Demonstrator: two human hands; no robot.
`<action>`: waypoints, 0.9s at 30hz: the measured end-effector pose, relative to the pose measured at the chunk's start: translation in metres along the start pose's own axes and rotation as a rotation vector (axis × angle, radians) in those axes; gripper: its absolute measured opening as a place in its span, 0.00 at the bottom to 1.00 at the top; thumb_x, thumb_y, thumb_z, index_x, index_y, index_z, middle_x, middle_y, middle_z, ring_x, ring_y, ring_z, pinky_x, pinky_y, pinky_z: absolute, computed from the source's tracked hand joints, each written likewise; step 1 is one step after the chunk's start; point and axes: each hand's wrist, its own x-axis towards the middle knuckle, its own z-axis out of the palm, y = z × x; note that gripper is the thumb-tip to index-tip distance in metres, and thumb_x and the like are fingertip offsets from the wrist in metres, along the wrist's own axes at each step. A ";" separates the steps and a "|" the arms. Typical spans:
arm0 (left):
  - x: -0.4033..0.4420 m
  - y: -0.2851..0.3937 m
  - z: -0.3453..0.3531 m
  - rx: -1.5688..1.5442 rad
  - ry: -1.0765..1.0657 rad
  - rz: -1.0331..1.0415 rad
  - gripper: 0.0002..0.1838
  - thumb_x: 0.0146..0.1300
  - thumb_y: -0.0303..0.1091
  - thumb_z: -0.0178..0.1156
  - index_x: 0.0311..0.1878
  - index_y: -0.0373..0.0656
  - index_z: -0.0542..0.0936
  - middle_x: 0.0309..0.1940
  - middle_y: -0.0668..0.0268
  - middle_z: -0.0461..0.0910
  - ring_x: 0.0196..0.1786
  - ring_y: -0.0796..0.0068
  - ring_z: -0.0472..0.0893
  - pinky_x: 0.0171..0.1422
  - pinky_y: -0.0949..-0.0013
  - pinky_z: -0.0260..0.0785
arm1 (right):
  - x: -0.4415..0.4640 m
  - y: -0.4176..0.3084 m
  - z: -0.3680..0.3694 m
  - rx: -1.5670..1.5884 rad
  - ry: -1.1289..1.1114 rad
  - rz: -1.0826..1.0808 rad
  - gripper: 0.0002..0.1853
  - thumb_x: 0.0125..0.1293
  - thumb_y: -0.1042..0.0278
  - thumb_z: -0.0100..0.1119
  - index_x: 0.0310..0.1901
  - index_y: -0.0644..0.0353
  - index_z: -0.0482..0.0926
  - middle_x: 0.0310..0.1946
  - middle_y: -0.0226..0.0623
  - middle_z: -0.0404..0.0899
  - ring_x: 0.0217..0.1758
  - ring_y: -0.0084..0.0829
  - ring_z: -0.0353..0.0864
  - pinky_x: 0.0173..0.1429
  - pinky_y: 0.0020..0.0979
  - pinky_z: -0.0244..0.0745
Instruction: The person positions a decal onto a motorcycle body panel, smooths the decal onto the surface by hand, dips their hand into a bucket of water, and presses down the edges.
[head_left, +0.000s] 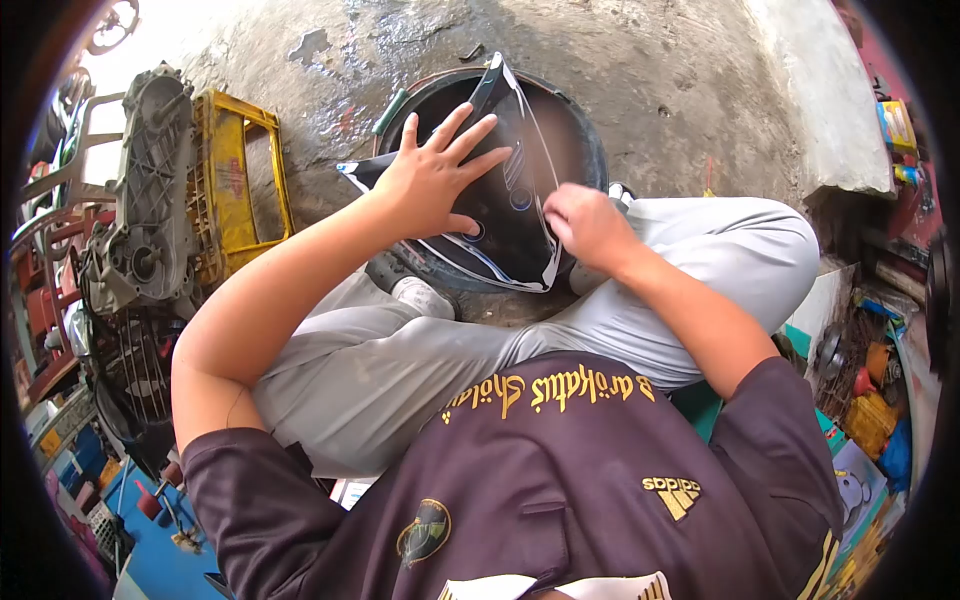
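A glossy black panel with pale, worn-looking edges and printed markings point(500, 215) lies across a round dark basin point(597, 135). It looks like a motorcycle body panel. My left hand point(428, 180) rests on its upper face with the fingers spread. At the panel's right edge is my right hand point(590, 228), its fingers curled closed and slightly blurred. Whatever those fingers may hold is hidden. Brownish water point(565, 130) shows in the basin beside the panel.
A yellow plastic crate point(240, 180) and a grey metal engine casing point(155, 190) stand to the left. Wet concrete floor point(340, 70) lies beyond the basin. My legs point(720, 240) flank it. Assorted parts and containers point(870, 420) crowd the right side.
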 end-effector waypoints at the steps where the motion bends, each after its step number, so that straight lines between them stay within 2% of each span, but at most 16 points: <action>1: 0.000 0.000 0.000 0.014 0.000 0.000 0.61 0.53 0.64 0.78 0.88 0.67 0.58 0.91 0.64 0.44 0.92 0.50 0.41 0.84 0.19 0.46 | 0.007 -0.001 -0.002 0.001 -0.002 -0.002 0.04 0.67 0.74 0.64 0.39 0.64 0.84 0.37 0.49 0.84 0.44 0.54 0.86 0.51 0.48 0.81; 3: 0.000 0.002 0.001 0.027 0.001 0.003 0.61 0.53 0.64 0.78 0.88 0.68 0.57 0.91 0.64 0.44 0.92 0.51 0.41 0.83 0.19 0.46 | 0.017 0.000 -0.005 0.025 0.097 0.002 0.05 0.67 0.73 0.64 0.40 0.65 0.85 0.38 0.50 0.85 0.44 0.54 0.86 0.50 0.48 0.81; 5: 0.000 0.003 -0.001 0.032 -0.015 -0.004 0.61 0.53 0.65 0.78 0.88 0.68 0.57 0.91 0.64 0.43 0.92 0.51 0.41 0.83 0.18 0.46 | 0.017 0.000 -0.005 0.041 0.074 0.023 0.05 0.67 0.73 0.64 0.40 0.65 0.86 0.39 0.51 0.85 0.44 0.55 0.86 0.51 0.48 0.81; 9: 0.000 0.003 -0.002 0.044 -0.018 -0.004 0.61 0.53 0.65 0.77 0.88 0.68 0.56 0.91 0.64 0.43 0.92 0.51 0.41 0.83 0.17 0.46 | 0.003 0.001 0.002 0.051 0.003 -0.044 0.04 0.67 0.73 0.64 0.39 0.64 0.84 0.39 0.50 0.83 0.47 0.56 0.85 0.53 0.50 0.81; 11: 0.000 0.002 -0.002 0.035 -0.019 -0.002 0.61 0.54 0.66 0.77 0.88 0.68 0.56 0.91 0.64 0.43 0.92 0.50 0.41 0.83 0.17 0.46 | -0.007 0.002 0.001 0.036 -0.105 -0.061 0.03 0.66 0.74 0.64 0.39 0.63 0.85 0.38 0.50 0.83 0.47 0.56 0.85 0.52 0.50 0.81; 13: 0.000 0.002 -0.002 0.040 -0.017 0.000 0.61 0.54 0.66 0.77 0.88 0.68 0.56 0.91 0.64 0.43 0.92 0.50 0.41 0.83 0.17 0.46 | -0.006 -0.001 -0.005 0.029 -0.162 -0.054 0.05 0.67 0.73 0.65 0.40 0.66 0.85 0.39 0.50 0.85 0.44 0.54 0.86 0.51 0.47 0.81; 16: 0.001 0.001 -0.001 0.046 -0.012 -0.004 0.61 0.54 0.66 0.77 0.88 0.68 0.56 0.91 0.64 0.43 0.92 0.50 0.41 0.83 0.17 0.46 | 0.009 -0.005 -0.015 0.092 0.008 0.094 0.06 0.67 0.73 0.64 0.41 0.66 0.87 0.40 0.51 0.87 0.45 0.53 0.87 0.52 0.46 0.82; 21: 0.001 0.002 0.000 0.049 -0.009 0.004 0.61 0.53 0.66 0.77 0.88 0.68 0.57 0.91 0.64 0.43 0.92 0.50 0.41 0.83 0.16 0.46 | 0.014 0.002 -0.003 0.081 0.055 0.041 0.06 0.67 0.74 0.64 0.41 0.66 0.86 0.40 0.51 0.87 0.46 0.55 0.87 0.52 0.47 0.81; 24: 0.000 0.002 0.000 0.050 -0.002 -0.001 0.61 0.53 0.66 0.77 0.88 0.68 0.57 0.91 0.64 0.44 0.92 0.51 0.41 0.83 0.16 0.46 | -0.003 -0.003 0.001 0.034 -0.109 -0.023 0.04 0.65 0.76 0.63 0.39 0.64 0.84 0.39 0.52 0.85 0.47 0.55 0.86 0.53 0.48 0.81; 27: 0.000 0.002 -0.002 0.052 -0.009 -0.002 0.61 0.53 0.66 0.77 0.88 0.68 0.57 0.91 0.64 0.44 0.92 0.51 0.41 0.83 0.16 0.47 | -0.006 -0.002 -0.003 0.079 -0.158 -0.007 0.03 0.64 0.77 0.65 0.39 0.64 0.83 0.39 0.52 0.85 0.46 0.57 0.85 0.53 0.50 0.81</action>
